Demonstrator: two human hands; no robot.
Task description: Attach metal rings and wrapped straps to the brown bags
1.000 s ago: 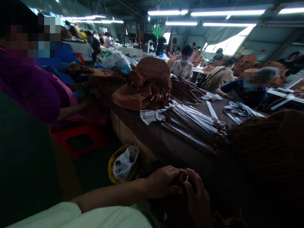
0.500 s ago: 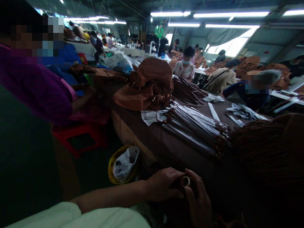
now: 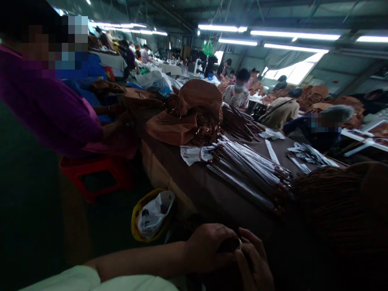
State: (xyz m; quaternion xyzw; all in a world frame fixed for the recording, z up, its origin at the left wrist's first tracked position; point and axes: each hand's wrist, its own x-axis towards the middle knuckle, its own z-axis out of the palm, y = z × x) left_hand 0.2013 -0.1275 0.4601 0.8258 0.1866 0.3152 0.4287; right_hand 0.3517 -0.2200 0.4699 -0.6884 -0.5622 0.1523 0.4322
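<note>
My left hand (image 3: pixel 212 246) reaches in from the left, with its fingers curled over something dark that I cannot make out. Against it, my right hand (image 3: pixel 254 260) is closed, thumb and fingers pinching a pale, shiny ring (image 3: pixel 239 244). The ring shows almost edge-on between the two hands. Deep shadow hides what lies beneath them. On the table (image 3: pixel 200 186) beyond lies a bundle of brown straps partly wrapped in white (image 3: pixel 248 165). Two brown bags (image 3: pixel 174 128) are stacked behind the straps.
A yellow-rimmed bucket with a white bag inside (image 3: pixel 135 220) stands on the floor left of my hands. A co-worker in purple (image 3: pixel 57 113) sits on a red stool (image 3: pixel 68 171). Dark brown corded material (image 3: pixel 333 202) fills the table's right side. Several other people work farther back.
The ring has turned from showing its round opening to nearly edge-on. Both hands sit slightly lower in view, and the right fingers have closed further over the ring.
</note>
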